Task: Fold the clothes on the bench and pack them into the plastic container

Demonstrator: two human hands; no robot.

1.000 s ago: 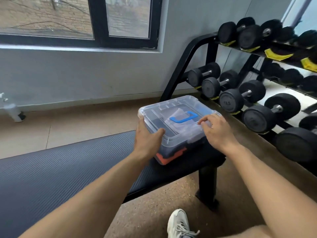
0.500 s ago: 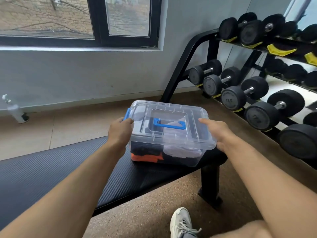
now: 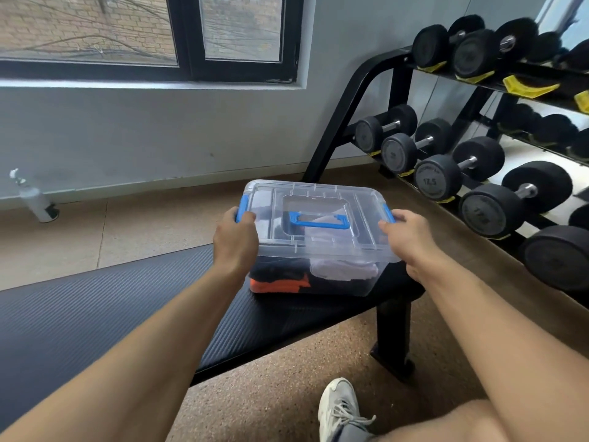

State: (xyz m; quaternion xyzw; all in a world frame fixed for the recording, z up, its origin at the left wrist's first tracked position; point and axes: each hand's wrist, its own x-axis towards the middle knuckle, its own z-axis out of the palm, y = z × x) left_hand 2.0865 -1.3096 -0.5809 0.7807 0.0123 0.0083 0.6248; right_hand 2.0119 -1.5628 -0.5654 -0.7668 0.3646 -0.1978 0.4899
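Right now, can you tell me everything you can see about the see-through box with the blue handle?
The plastic container is a clear, boxy tub with a clear lid on top. The lid has a blue carry handle lying flat in the middle and a blue latch at each short end. Inside show folded clothes: dark, orange and white. It sits level at the end of the black bench. The left hand and right hand each touch one end, at the latches.

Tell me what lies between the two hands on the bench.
In the head view, the lidded plastic container lies between the left hand and right hand, its blue handle midway, folded clothes inside.
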